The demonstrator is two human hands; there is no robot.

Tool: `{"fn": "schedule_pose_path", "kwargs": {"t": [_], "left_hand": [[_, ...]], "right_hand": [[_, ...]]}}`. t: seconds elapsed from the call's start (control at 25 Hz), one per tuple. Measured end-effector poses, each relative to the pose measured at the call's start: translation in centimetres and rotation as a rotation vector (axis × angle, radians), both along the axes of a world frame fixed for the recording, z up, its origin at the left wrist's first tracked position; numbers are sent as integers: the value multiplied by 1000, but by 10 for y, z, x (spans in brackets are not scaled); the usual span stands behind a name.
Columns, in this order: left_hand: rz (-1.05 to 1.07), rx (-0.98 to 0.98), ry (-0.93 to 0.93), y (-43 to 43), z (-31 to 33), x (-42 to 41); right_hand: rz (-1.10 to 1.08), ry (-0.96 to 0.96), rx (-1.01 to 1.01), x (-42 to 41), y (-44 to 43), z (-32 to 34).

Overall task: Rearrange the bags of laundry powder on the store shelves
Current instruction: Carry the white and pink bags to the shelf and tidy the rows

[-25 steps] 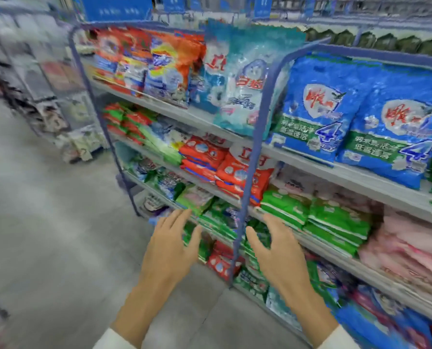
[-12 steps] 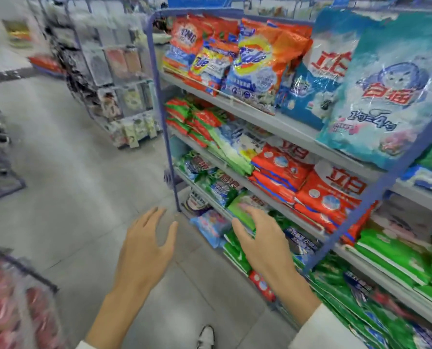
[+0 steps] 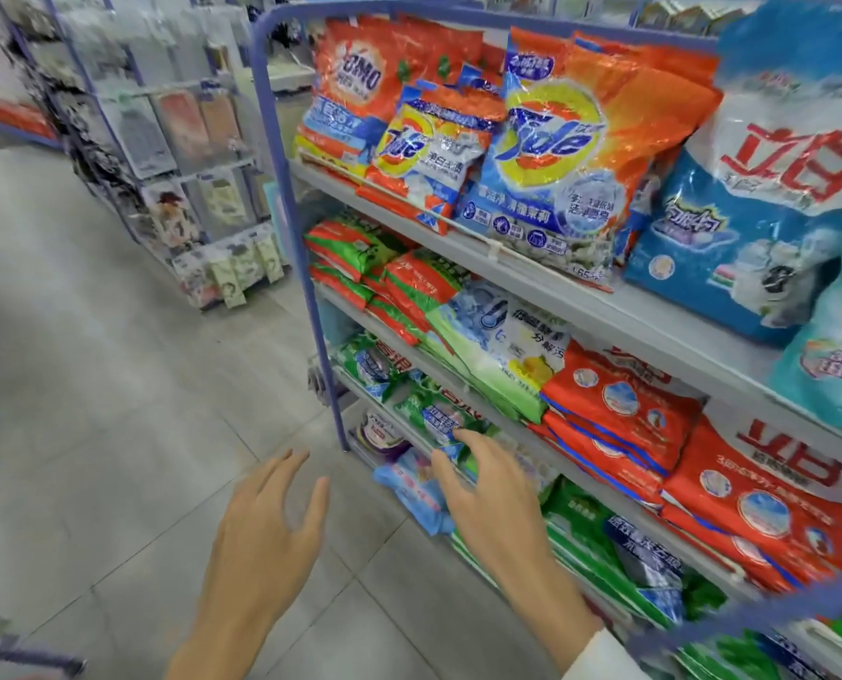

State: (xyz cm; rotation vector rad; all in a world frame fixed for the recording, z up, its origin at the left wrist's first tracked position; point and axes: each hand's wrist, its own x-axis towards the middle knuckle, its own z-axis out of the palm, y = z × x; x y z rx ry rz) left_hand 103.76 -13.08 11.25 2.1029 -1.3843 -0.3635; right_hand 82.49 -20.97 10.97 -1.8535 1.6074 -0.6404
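Observation:
Grey store shelves [image 3: 546, 282] in a blue frame hold many laundry powder bags. Orange bags [image 3: 551, 154] stand on the top shelf beside a blue and white bag [image 3: 753, 213]. Red and green bags [image 3: 409, 282] and red bags [image 3: 620, 409] lie stacked on the middle shelf. Green bags [image 3: 434, 409] sit lower down. A light blue bag [image 3: 414, 493] juts out near the bottom. My right hand [image 3: 492, 493] hovers with spread fingers in front of the green and light blue bags, holding nothing. My left hand [image 3: 267, 527] is open over the floor, left of the shelves.
A blue upright post [image 3: 306, 267] marks the shelf unit's left end. A rack of hanging packets [image 3: 178, 154] stands further down the aisle on the left. Grey tiled floor [image 3: 90, 434] stretches along the aisle. A blue rail [image 3: 753, 625] crosses the lower right corner.
The view has shifted left along the shelves and nearer to the unit's left end. Both hands stayed open; my right hand reached closer to the low green and light blue bags.

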Motion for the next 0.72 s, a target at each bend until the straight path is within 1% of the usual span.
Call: {"fn": "schedule_pose_path", "kwargs": {"t": [0.16,0.36,0.52,0.72], "left_hand": [[-34,80,53,-50,-23,47],[-119,135,98,-136,-50,128],[-240,170,141,-211,-59,204],[-433,216,207,-287,-86,248]], "right_hand": [[-50,35,57,37,-40,-14],[-155,78,110,112,-98,-35],[-316,87,176,183,-137,-40],[-545,140,262,230,-161,-44]]}}
